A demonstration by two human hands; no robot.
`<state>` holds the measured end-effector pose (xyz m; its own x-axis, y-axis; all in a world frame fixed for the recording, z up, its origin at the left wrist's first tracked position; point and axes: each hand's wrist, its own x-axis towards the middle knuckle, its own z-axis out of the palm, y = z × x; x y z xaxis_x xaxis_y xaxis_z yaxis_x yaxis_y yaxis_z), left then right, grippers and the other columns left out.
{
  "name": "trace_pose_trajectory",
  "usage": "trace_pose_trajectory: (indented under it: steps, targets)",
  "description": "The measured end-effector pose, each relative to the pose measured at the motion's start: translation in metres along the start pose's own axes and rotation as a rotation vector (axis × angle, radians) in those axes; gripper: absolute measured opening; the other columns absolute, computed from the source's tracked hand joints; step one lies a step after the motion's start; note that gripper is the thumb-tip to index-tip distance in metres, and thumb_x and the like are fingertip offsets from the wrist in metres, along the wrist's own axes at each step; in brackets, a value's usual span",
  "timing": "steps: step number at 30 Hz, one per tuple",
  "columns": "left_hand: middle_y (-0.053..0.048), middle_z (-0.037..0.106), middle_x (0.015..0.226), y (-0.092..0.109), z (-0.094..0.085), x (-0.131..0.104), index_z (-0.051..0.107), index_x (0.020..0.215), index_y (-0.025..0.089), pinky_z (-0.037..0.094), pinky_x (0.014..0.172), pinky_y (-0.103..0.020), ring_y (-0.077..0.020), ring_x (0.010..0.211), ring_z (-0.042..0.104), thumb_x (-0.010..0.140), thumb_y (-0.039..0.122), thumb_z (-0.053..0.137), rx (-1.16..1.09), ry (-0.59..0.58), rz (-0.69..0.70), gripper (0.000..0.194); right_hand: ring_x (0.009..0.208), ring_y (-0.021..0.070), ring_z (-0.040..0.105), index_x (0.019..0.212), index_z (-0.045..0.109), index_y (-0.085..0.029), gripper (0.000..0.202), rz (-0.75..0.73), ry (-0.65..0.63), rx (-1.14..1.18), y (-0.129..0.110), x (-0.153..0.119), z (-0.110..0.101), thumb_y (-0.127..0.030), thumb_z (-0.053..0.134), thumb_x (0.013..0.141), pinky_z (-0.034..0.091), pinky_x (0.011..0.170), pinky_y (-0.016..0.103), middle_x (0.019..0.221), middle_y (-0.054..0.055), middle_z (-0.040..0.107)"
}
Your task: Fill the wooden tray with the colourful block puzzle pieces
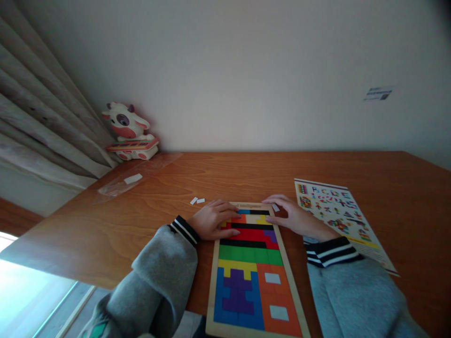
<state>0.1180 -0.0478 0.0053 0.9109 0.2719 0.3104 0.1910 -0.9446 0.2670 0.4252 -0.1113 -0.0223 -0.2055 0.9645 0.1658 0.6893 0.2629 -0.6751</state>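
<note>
A wooden tray puzzle (210, 300) with coloured block pieces lies lengthwise before me on the table. My left hand (215, 219) rests over its upper left edge, fingers stretched across the red, black and orange pieces. At the upper right corner is my right hand (289, 217), thumb and fingers apart, the thumb touching the frame near a yellow piece. Close to its fingers lies a small white piece (275, 207). Green pieces (241, 254) fill a middle band. Below sit purple pieces (238, 291) between blue ones, and orange pieces (266, 298) with pale square gaps.
Two small white pieces (197, 201) lie beyond my left hand. A printed pattern sheet (338, 206) is on the right, partly under my right sleeve. Clear plastic wrap (116, 187) and a cow-shaped toy keyboard (132, 134) are at the far left, near the curtain (45, 103).
</note>
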Motion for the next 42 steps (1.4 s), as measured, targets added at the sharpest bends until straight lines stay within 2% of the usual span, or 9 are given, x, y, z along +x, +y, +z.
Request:
trace_pose_trajectory:
  steps: [3, 6, 10, 14, 20, 24, 30, 38, 42]
  targets:
    - [-0.013, 0.064, 0.124, 0.001, -0.001, 0.001, 0.063, 0.120, 0.018, 0.048, 0.099, -0.041, -0.0255, 0.113, 0.060, 0.091, 0.049, 0.059, -0.005, 0.004, 0.003, 0.042, 0.119, 0.0272, 0.057, 0.115, 0.066, -0.025, 0.040, 0.011, 0.010, 0.038, 0.001, 0.000, -0.002, -0.049, 0.064, 0.084, 0.044, 0.105, 0.047, 0.123, 0.009, 0.063]
    - [-0.013, 0.064, 0.124, 0.001, -0.001, 0.001, 0.063, 0.120, 0.018, 0.049, 0.099, -0.041, -0.0253, 0.113, 0.060, 0.092, 0.048, 0.058, -0.001, 0.009, -0.008, 0.041, 0.106, 0.0256, 0.064, 0.110, 0.068, -0.025, 0.033, 0.073, 0.092, 0.074, 0.002, 0.002, -0.002, -0.046, 0.053, 0.090, 0.051, 0.095, 0.046, 0.114, 0.009, 0.068]
    - [-0.012, 0.064, 0.123, -0.001, 0.000, 0.000, 0.063, 0.121, 0.019, 0.049, 0.098, -0.041, -0.0251, 0.112, 0.060, 0.094, 0.045, 0.056, 0.024, 0.023, -0.046, 0.038, 0.098, 0.0257, 0.066, 0.107, 0.070, -0.024, 0.036, 0.110, 0.139, 0.030, -0.001, 0.002, -0.001, -0.052, 0.058, 0.087, 0.055, 0.085, 0.043, 0.109, 0.010, 0.070]
    - [-0.012, 0.064, 0.125, -0.003, 0.001, -0.001, 0.062, 0.122, 0.018, 0.048, 0.099, -0.041, -0.0251, 0.113, 0.059, 0.094, 0.045, 0.056, 0.028, 0.023, -0.045, 0.039, 0.104, 0.0271, 0.063, 0.109, 0.070, -0.025, 0.042, 0.032, 0.107, -0.025, -0.006, 0.001, 0.000, -0.055, 0.067, 0.081, 0.052, 0.092, 0.044, 0.111, 0.009, 0.068]
    - [-0.012, 0.064, 0.126, -0.004, 0.004, -0.001, 0.063, 0.122, 0.019, 0.048, 0.099, -0.041, -0.0244, 0.112, 0.059, 0.096, 0.041, 0.054, 0.035, 0.033, -0.047, 0.035, 0.111, 0.0270, 0.059, 0.100, 0.075, -0.030, 0.029, -0.056, 0.051, -0.085, -0.010, -0.001, 0.001, -0.052, 0.067, 0.083, 0.047, 0.099, 0.045, 0.118, 0.007, 0.060]
    - [-0.012, 0.063, 0.126, -0.005, 0.004, -0.001, 0.062, 0.122, 0.019, 0.047, 0.099, -0.040, -0.0243, 0.113, 0.059, 0.097, 0.040, 0.053, 0.038, 0.024, -0.041, 0.034, 0.112, 0.0281, 0.058, 0.095, 0.077, -0.031, 0.026, -0.063, 0.073, -0.129, -0.014, -0.002, 0.003, -0.051, 0.067, 0.084, 0.046, 0.100, 0.048, 0.116, 0.007, 0.060]
    - [-0.011, 0.064, 0.125, -0.005, 0.004, -0.002, 0.063, 0.121, 0.020, 0.048, 0.098, -0.040, -0.0236, 0.112, 0.060, 0.097, 0.040, 0.052, 0.031, 0.026, -0.050, 0.033, 0.101, 0.0264, 0.062, 0.096, 0.076, -0.029, 0.026, -0.042, 0.144, -0.168, -0.010, 0.000, 0.003, -0.049, 0.060, 0.088, 0.049, 0.093, 0.046, 0.105, 0.008, 0.065]
    - [-0.011, 0.065, 0.124, -0.007, 0.006, -0.002, 0.063, 0.120, 0.020, 0.048, 0.098, -0.040, -0.0237, 0.111, 0.060, 0.097, 0.040, 0.052, 0.031, 0.037, -0.041, 0.033, 0.098, 0.0248, 0.060, 0.096, 0.077, -0.033, 0.025, -0.119, -0.013, -0.142, -0.029, -0.001, 0.004, -0.052, 0.063, 0.087, 0.048, 0.089, 0.043, 0.100, 0.005, 0.061]
    - [-0.011, 0.064, 0.124, -0.007, 0.006, -0.002, 0.064, 0.120, 0.020, 0.048, 0.098, -0.040, -0.0238, 0.112, 0.060, 0.097, 0.040, 0.052, 0.035, 0.024, -0.046, 0.033, 0.098, 0.0256, 0.059, 0.095, 0.076, -0.032, 0.025, -0.116, -0.033, -0.184, -0.034, 0.000, 0.009, -0.052, 0.066, 0.086, 0.046, 0.087, 0.043, 0.097, 0.005, 0.061]
